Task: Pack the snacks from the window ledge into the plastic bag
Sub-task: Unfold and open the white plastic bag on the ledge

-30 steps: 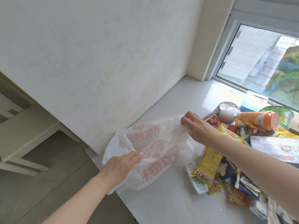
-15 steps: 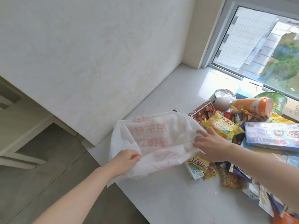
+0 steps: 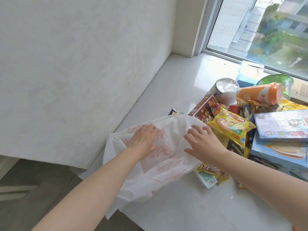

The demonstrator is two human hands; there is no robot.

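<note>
1. Head view, hands: both lie on one thin white plastic bag with pink-red print (image 3: 160, 177). The left hand (image 3: 143, 139) presses flat on it with straight fingers. The right hand (image 3: 202, 144) is spread, its fingertips on the bag's far rim. The hands are just beside each other, not touching, and neither grips anything.
2. The bag lies crumpled on the white window ledge (image 3: 183, 205). Its long axis runs from the near-left corner, where a flap hangs over the ledge edge, up and right toward the snacks. I cannot tell which end is its mouth.
3. The bag's far-right edge touches the snack pile and covers part of a yellow foil packet (image 3: 210, 169) beside a small pale carton (image 3: 206, 179).
4. Just beyond the right hand sit a yellow crisp packet (image 3: 231, 124) and a dark red printed box (image 3: 205, 107).
5. Further back are one orange tube-shaped cup on its side (image 3: 261, 95), one foil-lidded tub (image 3: 226, 84) and one green-rimmed bowl (image 3: 275, 79).
6. Two flat blue boxes are stacked at the right: the upper printed one (image 3: 283, 125) and a paler one (image 3: 280, 152) under it.
</note>
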